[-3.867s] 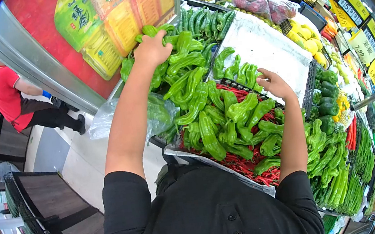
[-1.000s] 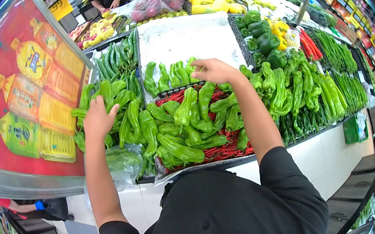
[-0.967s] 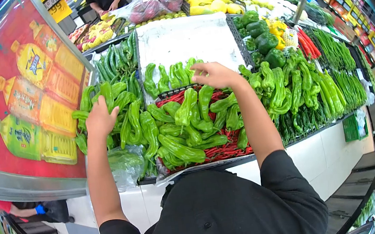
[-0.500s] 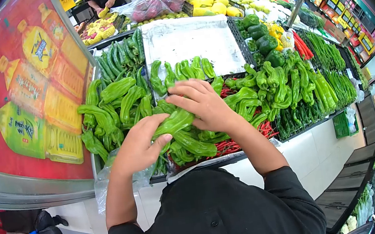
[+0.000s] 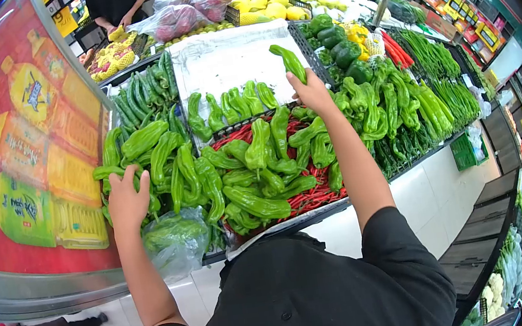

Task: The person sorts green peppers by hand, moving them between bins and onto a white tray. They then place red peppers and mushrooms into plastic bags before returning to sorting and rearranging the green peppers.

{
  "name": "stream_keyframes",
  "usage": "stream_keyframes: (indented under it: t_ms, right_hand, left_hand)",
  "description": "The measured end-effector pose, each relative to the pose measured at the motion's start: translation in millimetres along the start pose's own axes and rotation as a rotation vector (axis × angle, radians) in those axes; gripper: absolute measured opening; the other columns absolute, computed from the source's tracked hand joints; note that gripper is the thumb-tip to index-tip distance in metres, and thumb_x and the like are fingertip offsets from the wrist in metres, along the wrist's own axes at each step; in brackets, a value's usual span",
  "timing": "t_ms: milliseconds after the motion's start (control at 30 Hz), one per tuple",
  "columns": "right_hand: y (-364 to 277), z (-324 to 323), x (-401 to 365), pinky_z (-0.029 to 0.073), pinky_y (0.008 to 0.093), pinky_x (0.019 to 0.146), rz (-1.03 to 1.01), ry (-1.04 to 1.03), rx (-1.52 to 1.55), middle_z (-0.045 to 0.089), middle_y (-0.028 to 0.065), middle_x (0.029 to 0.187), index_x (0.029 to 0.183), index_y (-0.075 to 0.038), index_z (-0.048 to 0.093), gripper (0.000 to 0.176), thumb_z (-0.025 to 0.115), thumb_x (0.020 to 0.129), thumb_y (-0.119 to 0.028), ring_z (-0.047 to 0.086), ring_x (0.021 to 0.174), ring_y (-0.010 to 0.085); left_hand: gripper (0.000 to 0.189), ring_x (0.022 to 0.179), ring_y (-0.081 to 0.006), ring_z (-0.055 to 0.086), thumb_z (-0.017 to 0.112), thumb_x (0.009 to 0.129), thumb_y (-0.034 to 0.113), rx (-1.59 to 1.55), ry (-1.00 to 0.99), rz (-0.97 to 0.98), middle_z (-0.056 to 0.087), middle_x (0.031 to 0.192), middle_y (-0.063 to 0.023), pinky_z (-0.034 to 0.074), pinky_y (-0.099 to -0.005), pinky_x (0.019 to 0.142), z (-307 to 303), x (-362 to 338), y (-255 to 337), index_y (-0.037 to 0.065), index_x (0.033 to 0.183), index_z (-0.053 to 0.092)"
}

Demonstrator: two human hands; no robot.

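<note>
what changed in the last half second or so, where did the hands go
The right hand lifted away from the middle of the pepper pile toward the white liner, now with one green pepper in its grip. The left hand slid left onto the peppers by the plastic bag. The pile and the red chillies beneath lie as before.

long, glossy green pepper (image 5: 288, 62), tilted, aloft over the white sheet (image 5: 229, 59), lower end apparently pinched.
</note>
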State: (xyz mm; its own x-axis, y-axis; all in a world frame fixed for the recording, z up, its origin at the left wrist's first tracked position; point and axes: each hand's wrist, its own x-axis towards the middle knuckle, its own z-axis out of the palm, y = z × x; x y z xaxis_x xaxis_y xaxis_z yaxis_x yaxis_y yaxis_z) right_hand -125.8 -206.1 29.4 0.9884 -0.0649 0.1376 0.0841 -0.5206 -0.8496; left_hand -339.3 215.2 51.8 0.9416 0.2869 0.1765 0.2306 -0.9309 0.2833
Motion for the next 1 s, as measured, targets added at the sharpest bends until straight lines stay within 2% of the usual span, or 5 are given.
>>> stream_keyframes:
  t_ms: [200,333,433,567,1000]
  right_hand:
    - [90,39,111,0.058,0.0399,0.065,0.105,-0.092,-0.208,0.067,0.0217,0.107,0.12,0.01,0.05,0.066,0.057,0.097,-0.051,0.071,0.081,0.027]
    - [169,104,179,0.047,0.0547,0.101,-0.239,-0.068,-0.573,0.063,0.0336,0.12,0.121,-0.006,0.067,0.037,0.052,0.094,-0.027,0.06,0.112,0.0508]
    - [166,121,179,0.051,0.0464,0.099,0.158,-0.04,-0.334,0.064,0.0302,0.123,0.139,0.005,0.046,0.059,0.057,0.092,-0.029,0.062,0.117,0.041]
    - [106,71,121,0.052,0.0453,0.098,0.4,-0.25,-0.392,0.066,0.0252,0.124,0.126,-0.001,0.063,0.045,0.063,0.088,-0.024,0.064,0.116,0.0383]
    - [161,97,172,0.047,0.0471,0.101,0.061,-0.633,-0.867,0.065,0.0266,0.126,0.12,0.003,0.069,0.066,0.056,0.093,-0.056,0.061,0.12,0.0388]
  left_hand:
    - [0.044,0.099,-0.0442,0.06,0.07,0.085,0.021,0.04,0.097,0.003,0.051,0.112,-0.0216,0.051,-0.0503,0.084,12,-6,2,0.016,0.127,0.057]
    - [0.05,0.12,-0.0463,0.049,0.069,0.087,0.012,0.028,0.097,0.052,0.048,0.125,-0.0259,0.042,-0.0482,0.103,23,-3,-13,0.012,0.134,0.054]
    - [0.049,0.122,-0.0447,0.046,0.066,0.09,0.007,-0.005,0.086,0.077,0.047,0.126,-0.0246,0.038,-0.0485,0.105,24,-3,-20,0.01,0.137,0.052]
    - [0.05,0.126,-0.0438,0.045,0.063,0.093,0.011,0.007,0.032,-0.107,0.048,0.133,-0.0234,0.035,-0.0496,0.109,17,-7,-7,0.008,0.141,0.05]
    - [0.066,0.122,-0.0455,0.049,0.068,0.089,0.018,-0.074,0.269,-0.042,0.049,0.13,-0.0259,0.041,-0.0478,0.107,24,-25,6,0.01,0.148,0.041]
